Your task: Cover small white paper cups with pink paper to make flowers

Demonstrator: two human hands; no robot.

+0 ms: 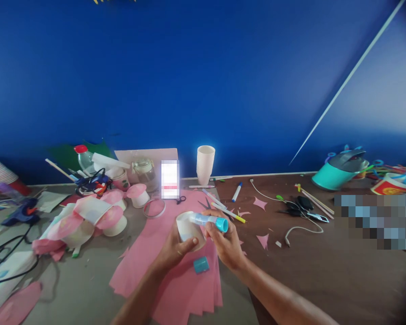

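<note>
So far the work looks to be at its gluing stage. The left hand (pixel 176 250) wraps a white cup (pixel 186 227), tilted on its side with its mouth toward the camera, while the right hand (pixel 225 243) pinches a glue stick (pixel 208 220) laid across the cup's rim, its teal end pointing away from the cup. Just below both grips lies the stick's teal cap (pixel 200 264), already off, on a stack of pink paper (pixel 186 289). The cup's wall shows no pink piece on it yet, so covering it seems still to come. Left of the cup hand sit finished-looking pink-wrapped cups (pixel 98 214); beyond the grips stands a pile of plain cups (pixel 205 163).
</note>
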